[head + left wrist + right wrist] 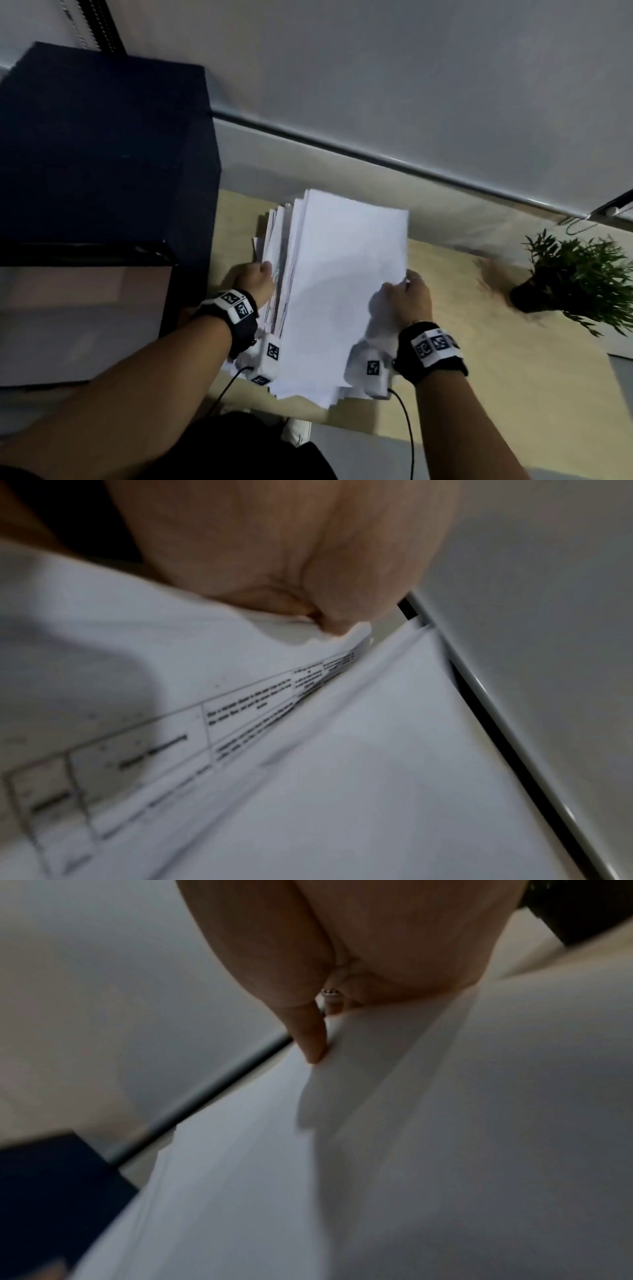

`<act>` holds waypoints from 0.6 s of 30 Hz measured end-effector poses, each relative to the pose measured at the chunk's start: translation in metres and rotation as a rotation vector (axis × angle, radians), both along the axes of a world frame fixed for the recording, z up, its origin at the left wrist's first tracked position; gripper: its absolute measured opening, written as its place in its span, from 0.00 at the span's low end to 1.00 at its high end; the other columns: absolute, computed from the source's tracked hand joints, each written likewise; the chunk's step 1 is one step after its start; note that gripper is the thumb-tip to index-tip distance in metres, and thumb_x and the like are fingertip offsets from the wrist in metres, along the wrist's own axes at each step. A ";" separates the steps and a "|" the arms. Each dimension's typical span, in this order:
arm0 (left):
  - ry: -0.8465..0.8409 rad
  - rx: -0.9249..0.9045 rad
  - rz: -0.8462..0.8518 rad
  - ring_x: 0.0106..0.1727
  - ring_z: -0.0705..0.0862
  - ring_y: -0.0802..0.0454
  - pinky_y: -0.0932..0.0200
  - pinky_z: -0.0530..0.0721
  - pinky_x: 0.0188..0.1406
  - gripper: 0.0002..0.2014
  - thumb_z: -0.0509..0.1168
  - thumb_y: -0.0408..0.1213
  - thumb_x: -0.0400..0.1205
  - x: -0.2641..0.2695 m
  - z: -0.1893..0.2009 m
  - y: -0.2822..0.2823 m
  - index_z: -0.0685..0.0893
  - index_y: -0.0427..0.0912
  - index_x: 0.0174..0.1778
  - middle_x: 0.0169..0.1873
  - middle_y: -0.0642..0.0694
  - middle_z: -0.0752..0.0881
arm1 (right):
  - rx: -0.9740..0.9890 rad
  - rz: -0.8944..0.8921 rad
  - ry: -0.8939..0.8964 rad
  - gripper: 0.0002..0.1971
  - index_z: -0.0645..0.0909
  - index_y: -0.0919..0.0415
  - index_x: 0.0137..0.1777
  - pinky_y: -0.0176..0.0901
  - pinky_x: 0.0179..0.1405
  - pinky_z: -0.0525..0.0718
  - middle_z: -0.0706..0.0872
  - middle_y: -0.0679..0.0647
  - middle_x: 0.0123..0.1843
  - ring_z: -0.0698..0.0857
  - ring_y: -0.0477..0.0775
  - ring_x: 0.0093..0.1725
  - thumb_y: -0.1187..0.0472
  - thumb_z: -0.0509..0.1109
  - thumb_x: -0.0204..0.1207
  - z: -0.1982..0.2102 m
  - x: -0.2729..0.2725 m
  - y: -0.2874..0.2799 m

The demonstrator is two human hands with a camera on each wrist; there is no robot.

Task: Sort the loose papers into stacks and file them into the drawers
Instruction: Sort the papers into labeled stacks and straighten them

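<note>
A thick stack of white papers (339,281) lies on the light wooden desk (513,359), its sheets fanned out along the left edge. My left hand (255,279) grips the stack's left side; in the left wrist view the hand (308,588) pinches sheets, one a printed table page (205,723). My right hand (406,294) holds the right edge of the top sheets, thumb on top. In the right wrist view the thumb (313,1042) presses on the blank top sheet (377,1150). The dark drawer unit (102,164) stands just left of the stack.
A small potted plant (575,281) stands on the desk at the right. A grey wall with a metal rail (376,157) runs behind the desk. The desk's front edge is near my body, and a white shoe (298,431) shows below it.
</note>
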State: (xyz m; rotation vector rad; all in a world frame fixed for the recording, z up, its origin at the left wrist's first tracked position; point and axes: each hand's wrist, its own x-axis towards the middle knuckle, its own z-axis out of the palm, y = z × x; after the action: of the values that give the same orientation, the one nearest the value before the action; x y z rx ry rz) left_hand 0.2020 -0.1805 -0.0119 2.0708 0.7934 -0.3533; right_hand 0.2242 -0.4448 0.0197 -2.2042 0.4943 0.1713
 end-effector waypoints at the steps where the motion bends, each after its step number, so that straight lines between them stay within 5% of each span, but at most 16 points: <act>1: -0.005 -0.028 0.023 0.68 0.80 0.34 0.55 0.75 0.61 0.26 0.48 0.46 0.92 0.001 0.002 -0.001 0.79 0.29 0.70 0.68 0.27 0.81 | -0.005 0.011 0.087 0.23 0.72 0.63 0.76 0.47 0.56 0.81 0.87 0.62 0.57 0.85 0.61 0.60 0.69 0.64 0.79 -0.021 -0.001 0.004; 4: 0.041 -0.029 0.008 0.70 0.81 0.36 0.54 0.77 0.65 0.29 0.55 0.54 0.88 0.002 0.003 -0.003 0.76 0.32 0.74 0.70 0.32 0.80 | -0.081 0.097 0.232 0.28 0.63 0.62 0.83 0.50 0.73 0.73 0.78 0.64 0.75 0.77 0.66 0.74 0.70 0.57 0.82 -0.057 -0.011 0.022; 6: 0.050 0.026 -0.064 0.71 0.80 0.38 0.52 0.78 0.68 0.27 0.66 0.46 0.84 -0.002 0.001 -0.007 0.74 0.32 0.74 0.72 0.35 0.79 | -0.119 0.188 0.231 0.27 0.65 0.63 0.82 0.47 0.77 0.68 0.72 0.62 0.80 0.72 0.63 0.78 0.71 0.55 0.82 -0.067 -0.018 0.037; 11: -0.100 0.128 -0.113 0.58 0.81 0.43 0.52 0.78 0.61 0.21 0.65 0.30 0.82 0.005 0.016 -0.002 0.75 0.35 0.72 0.66 0.35 0.82 | -0.241 0.083 0.132 0.20 0.78 0.63 0.72 0.53 0.70 0.77 0.79 0.67 0.71 0.79 0.68 0.68 0.58 0.60 0.84 -0.077 -0.030 0.037; 14: -0.197 0.125 -0.097 0.59 0.81 0.44 0.60 0.72 0.52 0.22 0.61 0.29 0.85 0.016 0.042 0.009 0.71 0.39 0.77 0.68 0.39 0.82 | -0.339 0.048 0.222 0.29 0.69 0.63 0.79 0.54 0.71 0.72 0.71 0.64 0.76 0.71 0.69 0.73 0.55 0.68 0.80 -0.074 -0.038 0.033; 18: -0.373 0.196 -0.052 0.60 0.84 0.38 0.56 0.77 0.50 0.19 0.60 0.24 0.83 0.027 0.068 0.023 0.76 0.41 0.70 0.58 0.38 0.88 | -0.432 0.099 0.294 0.44 0.63 0.61 0.80 0.61 0.69 0.72 0.67 0.60 0.77 0.67 0.66 0.75 0.40 0.73 0.71 -0.076 -0.040 0.051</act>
State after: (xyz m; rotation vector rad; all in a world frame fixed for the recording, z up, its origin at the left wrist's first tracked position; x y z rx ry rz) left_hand 0.2293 -0.1570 0.0561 2.2516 0.5662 0.0893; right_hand 0.1844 -0.3942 -0.0561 -2.6442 0.6285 0.4855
